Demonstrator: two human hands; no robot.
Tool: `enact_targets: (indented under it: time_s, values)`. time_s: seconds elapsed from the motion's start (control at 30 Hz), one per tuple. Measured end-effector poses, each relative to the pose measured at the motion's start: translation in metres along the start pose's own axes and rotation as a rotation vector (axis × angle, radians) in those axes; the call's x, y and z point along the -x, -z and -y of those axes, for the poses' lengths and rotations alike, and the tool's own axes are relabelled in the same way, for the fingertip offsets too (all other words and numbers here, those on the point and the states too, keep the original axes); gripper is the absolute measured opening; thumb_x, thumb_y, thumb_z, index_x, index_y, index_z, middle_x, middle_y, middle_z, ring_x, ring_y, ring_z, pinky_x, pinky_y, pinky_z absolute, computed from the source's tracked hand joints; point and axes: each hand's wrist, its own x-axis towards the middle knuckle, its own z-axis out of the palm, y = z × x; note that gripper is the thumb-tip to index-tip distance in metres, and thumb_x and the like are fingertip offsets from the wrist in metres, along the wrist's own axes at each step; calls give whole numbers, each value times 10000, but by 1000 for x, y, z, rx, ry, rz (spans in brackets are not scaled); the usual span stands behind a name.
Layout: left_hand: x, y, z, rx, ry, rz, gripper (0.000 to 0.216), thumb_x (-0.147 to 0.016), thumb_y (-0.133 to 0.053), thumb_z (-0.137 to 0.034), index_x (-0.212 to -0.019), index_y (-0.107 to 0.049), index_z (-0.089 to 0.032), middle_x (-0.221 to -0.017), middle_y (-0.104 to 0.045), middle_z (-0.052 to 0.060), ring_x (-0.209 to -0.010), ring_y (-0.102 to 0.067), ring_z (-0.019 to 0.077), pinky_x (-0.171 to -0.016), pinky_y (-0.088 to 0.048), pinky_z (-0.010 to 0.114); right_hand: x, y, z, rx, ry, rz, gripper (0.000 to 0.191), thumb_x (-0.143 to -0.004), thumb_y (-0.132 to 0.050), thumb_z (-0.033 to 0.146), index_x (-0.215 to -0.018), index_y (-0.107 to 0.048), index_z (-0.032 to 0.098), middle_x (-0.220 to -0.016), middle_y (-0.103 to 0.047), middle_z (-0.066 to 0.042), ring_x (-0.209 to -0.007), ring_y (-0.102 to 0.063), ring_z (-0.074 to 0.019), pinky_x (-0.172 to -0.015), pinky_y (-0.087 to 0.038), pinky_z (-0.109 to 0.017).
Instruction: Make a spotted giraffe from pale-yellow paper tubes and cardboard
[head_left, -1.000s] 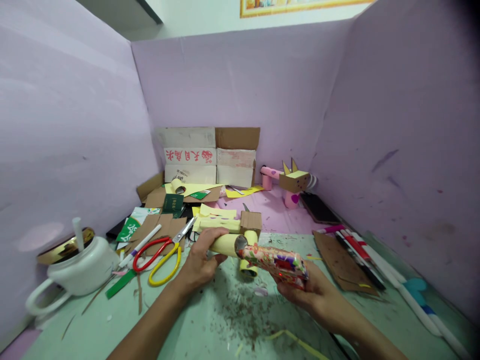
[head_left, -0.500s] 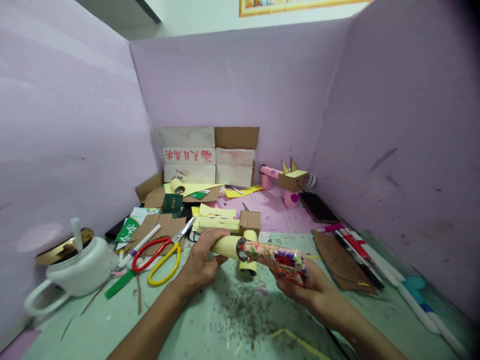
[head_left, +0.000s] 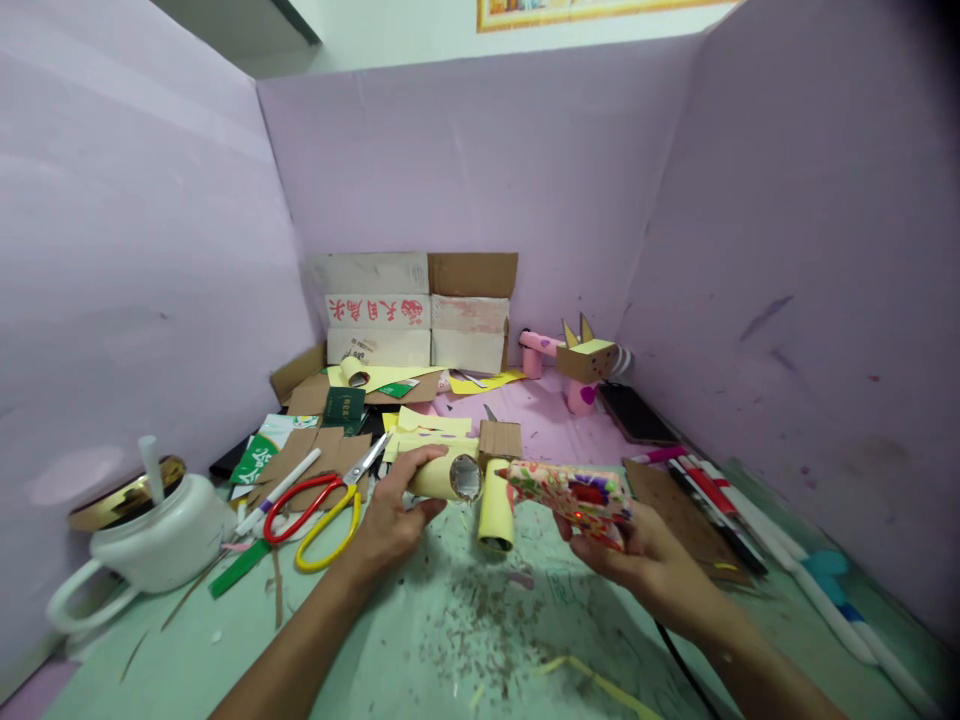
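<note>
My left hand [head_left: 397, 510] is closed around a pale yellow cardboard tube [head_left: 439, 476], whose open end faces right. In my right hand [head_left: 611, 550] is a flower-patterned glue gun [head_left: 570, 492], its nozzle pointing left and a small red light showing on it. The nozzle is apart from the held tube. Between the two hands, another yellow tube [head_left: 495, 515] lies on the table, its dark open end facing me. Just behind it sits a small brown cardboard box [head_left: 500, 440]. The glue gun's black cord [head_left: 682, 665] trails down from my right hand.
Red and yellow scissors [head_left: 326, 515] lie left of my left hand, near a white pot [head_left: 161, 535]. Markers [head_left: 720, 500] and a cardboard piece [head_left: 675, 520] lie at right. Behind them are a phone [head_left: 637, 413] and a pink tube animal [head_left: 581, 370].
The glue gun has drawn back to the right, its nozzle leaving the held tube's end. My left hand has shifted slightly left, turning the tube's opening more toward me.
</note>
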Motion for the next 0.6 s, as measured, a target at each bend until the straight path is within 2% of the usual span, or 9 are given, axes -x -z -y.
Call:
enact_targets:
  time_s: [0.2, 0.37, 0.6]
  values:
    - [1, -1, -2, 10, -2, -1, 391, -735, -631, -189, -1124, -585, -191, -1201, -634, 108, -1147, -566, 284, -1002, -424, 434, 2, -8, -4, 36, 60, 52, 156, -742, -639, 307, -830, -598, 185, -636, -451, 41, -563, -372, -121, -521, -340, -237]
    - [1, -1, -1, 14, -4, 2, 391, -732, -631, -185, -1121, -592, -199, -1205, -635, 107, -1164, -558, 292, -1022, -409, 455, 3, -7, -6, 48, 61, 49, 153, -748, -630, 306, -851, -617, 193, -644, -449, 41, -571, -371, -126, -522, -333, -236]
    - [0, -2, -1, 7, -28, 7, 387, -732, -633, -181, -1116, -594, -202, -1199, -640, 106, -1166, -564, 289, -1029, -411, 451, 3, -8, -6, 75, 44, 72, 115, -762, -601, 293, -787, -550, 193, -645, -401, 43, -576, -335, -120, -519, -303, -235]
